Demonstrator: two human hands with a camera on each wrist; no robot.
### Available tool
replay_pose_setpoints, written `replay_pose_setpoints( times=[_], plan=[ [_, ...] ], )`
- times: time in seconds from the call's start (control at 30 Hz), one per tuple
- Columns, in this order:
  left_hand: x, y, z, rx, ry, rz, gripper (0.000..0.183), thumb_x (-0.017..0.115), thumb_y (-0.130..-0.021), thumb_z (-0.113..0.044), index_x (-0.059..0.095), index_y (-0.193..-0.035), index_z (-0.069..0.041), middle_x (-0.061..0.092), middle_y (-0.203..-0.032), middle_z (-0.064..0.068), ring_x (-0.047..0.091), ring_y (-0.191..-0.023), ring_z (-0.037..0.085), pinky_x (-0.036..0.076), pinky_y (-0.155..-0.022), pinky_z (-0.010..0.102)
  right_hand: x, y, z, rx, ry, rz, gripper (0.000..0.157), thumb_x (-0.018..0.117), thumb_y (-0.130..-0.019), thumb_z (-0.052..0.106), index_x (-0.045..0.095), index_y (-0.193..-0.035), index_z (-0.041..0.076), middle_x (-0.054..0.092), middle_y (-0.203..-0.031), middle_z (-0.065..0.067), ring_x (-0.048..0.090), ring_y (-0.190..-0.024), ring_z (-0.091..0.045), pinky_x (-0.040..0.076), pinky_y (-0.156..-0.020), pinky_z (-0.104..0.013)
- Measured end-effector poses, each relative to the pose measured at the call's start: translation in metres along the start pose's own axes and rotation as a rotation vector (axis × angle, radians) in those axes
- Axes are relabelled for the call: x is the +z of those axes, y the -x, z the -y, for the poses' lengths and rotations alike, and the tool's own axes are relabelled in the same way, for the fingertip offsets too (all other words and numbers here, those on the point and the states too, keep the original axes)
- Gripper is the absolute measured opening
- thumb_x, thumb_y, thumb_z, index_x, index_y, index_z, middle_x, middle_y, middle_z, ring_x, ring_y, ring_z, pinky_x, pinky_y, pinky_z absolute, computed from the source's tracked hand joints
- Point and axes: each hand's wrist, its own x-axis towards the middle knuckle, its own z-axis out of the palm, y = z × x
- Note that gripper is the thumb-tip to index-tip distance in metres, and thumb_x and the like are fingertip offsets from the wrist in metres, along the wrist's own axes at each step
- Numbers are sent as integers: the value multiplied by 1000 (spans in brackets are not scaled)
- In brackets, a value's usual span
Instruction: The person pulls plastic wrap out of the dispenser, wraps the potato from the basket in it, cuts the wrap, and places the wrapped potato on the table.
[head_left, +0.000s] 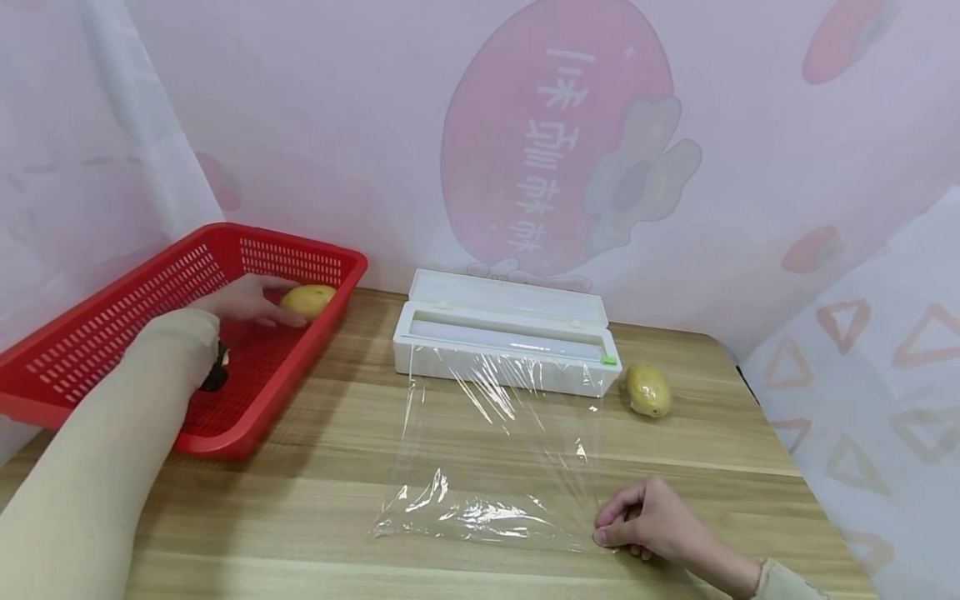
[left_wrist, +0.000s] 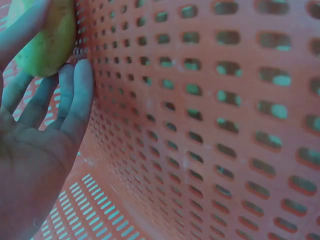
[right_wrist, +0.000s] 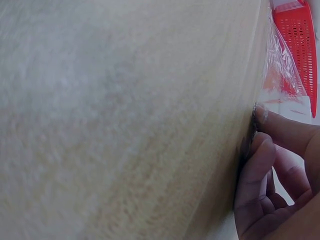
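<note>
My left hand (head_left: 243,300) reaches into a red plastic basket (head_left: 288,371) and holds a yellow potato (head_left: 309,302) near its far right end. In the left wrist view the thumb lies across the potato (left_wrist: 50,42), with the fingers beneath it. At the front of the table my right hand (head_left: 656,525) pinches the near right corner of a sheet of clear plastic wrap (head_left: 487,467). This sheet runs from a white wrap dispenser box (head_left: 502,371), whose lid stands raised. In the right wrist view, thumb and forefinger meet at the film's edge.
Right of the dispenser lies another potato (head_left: 648,389), covered in shiny film. A dark object (head_left: 217,371) sits in the basket, partly hidden by the left forearm. Behind the wooden table (head_left: 337,517) hangs a printed pale curtain (head_left: 337,125). A green slider (head_left: 609,360) is on the dispenser.
</note>
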Motion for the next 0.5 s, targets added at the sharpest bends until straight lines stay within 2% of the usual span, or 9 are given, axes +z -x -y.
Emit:
replay_pose_setpoints(
  times=[0.13,0.37,0.5],
  plan=[
    [3,-2,-1,-2,-33,-9,102,86,-71,-47,38,-151,-6,46,-138,22,51,-115,37,55,-81,41,0,0,0,-3,5,2,16,87,-73,16,75,-78,6,65,-64,-7,48,-46,-11,42,-41,-21],
    [8,0,-4,6,-54,-21,97,85,-70,-50,44,-145,-3,50,-133,22,52,-112,36,55,-81,42,-2,2,0,-5,8,6,17,87,-73,16,75,-78,6,64,-62,-7,48,-46,-11,41,-40,-20],
    [6,0,-6,0,-61,-26,94,85,-69,-51,49,-142,-4,53,-131,21,52,-111,35,54,-82,44,-2,2,0,-7,11,6,17,87,-73,16,75,-77,6,63,-61,-6,48,-45,-11,41,-40,-20]
  ],
)
